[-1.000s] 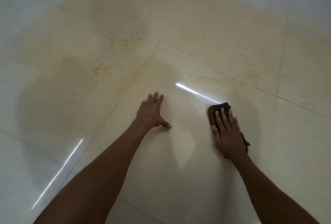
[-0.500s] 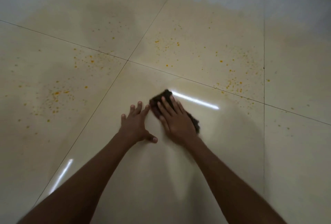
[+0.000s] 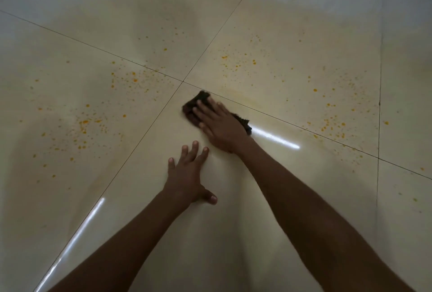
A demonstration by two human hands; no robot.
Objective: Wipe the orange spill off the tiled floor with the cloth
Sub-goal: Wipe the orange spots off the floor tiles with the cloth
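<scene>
A dark brown cloth (image 3: 195, 104) lies flat on the cream tiled floor (image 3: 163, 233), just below the point where four tiles meet. My right hand (image 3: 219, 123) presses down on the cloth with fingers spread, covering most of it. My left hand (image 3: 188, 174) rests flat on the tile nearer to me, fingers apart, holding nothing. Orange spill droplets are scattered on the left tile (image 3: 86, 123), on the far right tile (image 3: 238, 60) and along the right grout line (image 3: 332, 123). A faint yellowish smear (image 3: 245, 99) runs right of the cloth.
Dark grout lines (image 3: 149, 125) cross the floor. Bright light streaks reflect off the glossy tile at the right (image 3: 275, 138) and at the lower left (image 3: 81, 228). My two forearms reach in from the bottom edge.
My right hand has slid the cloth away from me, up to the tile junction, and now sits ahead of my left hand instead of beside it. The view has shifted.
</scene>
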